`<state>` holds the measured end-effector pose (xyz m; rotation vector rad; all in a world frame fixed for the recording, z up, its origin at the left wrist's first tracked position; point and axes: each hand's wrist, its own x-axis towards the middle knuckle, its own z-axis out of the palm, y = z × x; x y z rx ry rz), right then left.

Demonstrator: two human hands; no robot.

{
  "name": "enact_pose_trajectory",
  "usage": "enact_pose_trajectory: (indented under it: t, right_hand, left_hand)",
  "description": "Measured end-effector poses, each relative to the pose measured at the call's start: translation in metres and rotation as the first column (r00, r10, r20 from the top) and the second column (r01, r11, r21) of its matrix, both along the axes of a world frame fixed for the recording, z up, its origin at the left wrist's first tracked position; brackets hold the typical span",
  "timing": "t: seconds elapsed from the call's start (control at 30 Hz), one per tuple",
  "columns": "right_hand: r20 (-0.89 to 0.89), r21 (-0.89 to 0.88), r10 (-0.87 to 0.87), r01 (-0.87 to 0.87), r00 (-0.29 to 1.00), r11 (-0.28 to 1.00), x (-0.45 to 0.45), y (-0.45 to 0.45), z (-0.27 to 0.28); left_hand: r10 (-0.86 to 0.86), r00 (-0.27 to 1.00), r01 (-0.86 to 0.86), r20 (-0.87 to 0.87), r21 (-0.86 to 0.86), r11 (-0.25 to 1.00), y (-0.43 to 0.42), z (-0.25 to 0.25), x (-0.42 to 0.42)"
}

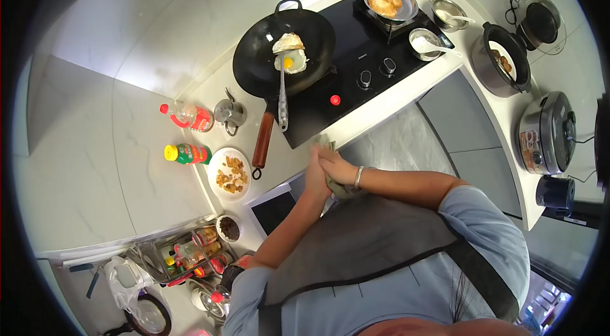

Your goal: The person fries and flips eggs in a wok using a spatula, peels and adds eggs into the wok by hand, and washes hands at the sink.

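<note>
My left hand (pixel 316 174) and my right hand (pixel 338 169) are pressed together in front of my apron, closed around a grey-green cloth (pixel 340 190). Part of the cloth sticks out above and below the fingers. A bracelet circles my right wrist. Ahead of the hands, a black wok (pixel 251 60) sits on the hob, its wooden handle (pixel 264 139) pointing toward me. Inside it are a fried egg (pixel 297 64) with a bright yolk and a folded, browned egg (pixel 289 42). A metal spatula (pixel 283 104) rests in the wok, untouched, its handle over the rim.
Fried eggs fill a metal dish (pixel 386 3) at the hob's far side. Two small bowls with spoons, a dark pot (pixel 492 69) and a rice cooker (pixel 545 136) stand rightward. On the left are a kettle (pixel 230 112), bottles (pixel 190 154) and a plate (pixel 219 191) of brown pieces.
</note>
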<state>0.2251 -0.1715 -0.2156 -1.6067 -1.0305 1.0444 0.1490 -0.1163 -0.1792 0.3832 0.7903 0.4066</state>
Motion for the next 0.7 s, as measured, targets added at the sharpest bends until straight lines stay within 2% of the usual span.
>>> enact_pose_trajectory:
  t: [0.07,0.13,0.2,0.23,0.27,0.3,0.33,0.37,0.4,0.5,0.6,0.63,0.7]
  right_hand:
    - [-0.052,-0.032,0.151,-0.153,0.987,0.988,-0.003,0.002,0.005]
    - [0.237,0.033,0.243,-0.258,0.940,0.966,-0.001,-0.006,0.024]
    - [0.141,0.063,0.256,-0.266,0.956,0.962,-0.002,-0.006,0.055]
    - [-0.107,0.053,0.225,-0.220,0.969,0.974,-0.005,-0.005,0.076]
    - [-0.348,0.029,0.176,-0.177,0.921,0.984,-0.008,-0.003,0.086]
    - [-0.609,-0.030,0.144,-0.204,0.780,0.979,-0.008,0.003,0.085]
    - [-0.814,-0.081,0.078,-0.246,0.575,0.966,-0.005,0.010,0.080]
    - [-0.945,-0.118,-0.014,-0.299,0.327,0.947,-0.004,0.017,0.073]
    - [-0.907,-0.240,-0.113,-0.279,0.405,0.930,-0.002,0.020,0.061]
    - [-0.760,-0.283,0.007,-0.340,0.650,0.897,0.002,0.019,0.048]
    - [-0.649,-0.339,-0.051,-0.228,0.759,0.913,-0.011,0.019,0.041]
    - [-0.614,-0.344,-0.072,-0.184,0.786,0.921,-0.013,0.020,0.042]
    - [-0.526,-0.204,-0.026,-0.096,0.850,0.974,-0.014,0.024,0.010]
  left_hand:
    - [0.020,0.999,-0.023,-0.041,-0.065,0.998,0.004,-0.012,-0.015]
    - [0.043,0.999,-0.046,-0.028,-0.092,0.995,0.011,-0.011,-0.032]
    - [0.062,0.997,-0.058,0.040,-0.084,0.995,0.023,-0.006,-0.048]
    - [0.024,0.999,-0.019,0.043,-0.116,0.993,0.029,-0.006,-0.055]
    - [-0.014,0.999,0.021,0.047,-0.149,0.989,0.035,-0.008,-0.062]
    - [-0.052,0.997,0.061,0.053,-0.183,0.981,0.037,-0.013,-0.068]
    - [-0.047,0.987,0.077,0.153,-0.194,0.978,0.035,-0.027,-0.070]
    - [-0.043,0.967,0.096,0.252,-0.201,0.975,0.030,-0.044,-0.068]
    - [-0.038,0.936,0.116,0.349,-0.205,0.972,0.027,-0.053,-0.067]
    - [-0.039,0.992,0.059,0.117,-0.178,0.982,0.015,-0.007,-0.060]
    - [-0.088,0.892,0.139,0.443,-0.083,0.987,0.013,-0.037,-0.078]
    - [-0.038,0.942,0.091,0.334,-0.146,0.985,0.013,-0.017,-0.075]
    - [0.049,0.994,-0.023,0.096,-0.255,0.967,0.012,0.020,-0.077]
